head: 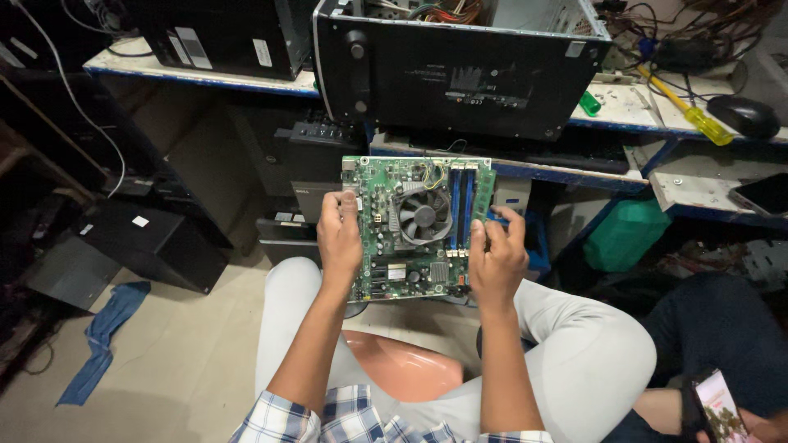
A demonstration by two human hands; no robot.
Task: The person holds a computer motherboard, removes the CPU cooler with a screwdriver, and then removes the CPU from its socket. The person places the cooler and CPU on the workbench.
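From the head camera, looking down over the person's lap, a green rectangular circuit board with a round grey cooling fan at its centre and blue memory slots beside it (419, 226) is held up between both hands, over the knees and in front of the open black metal computer case (460, 66) standing on the white workbench (632, 105). The left hand (340, 238) is closed on the board's left edge, thumb on top; the right hand (495, 256) grips the right edge, fingers curled by the blue slots. This looks like inspection or handling of the board out of its case; any next move calls for a steady two-edge grip, clear of the fan. A yellow-handled screwdriver (694, 115) lies on the bench, well apart.
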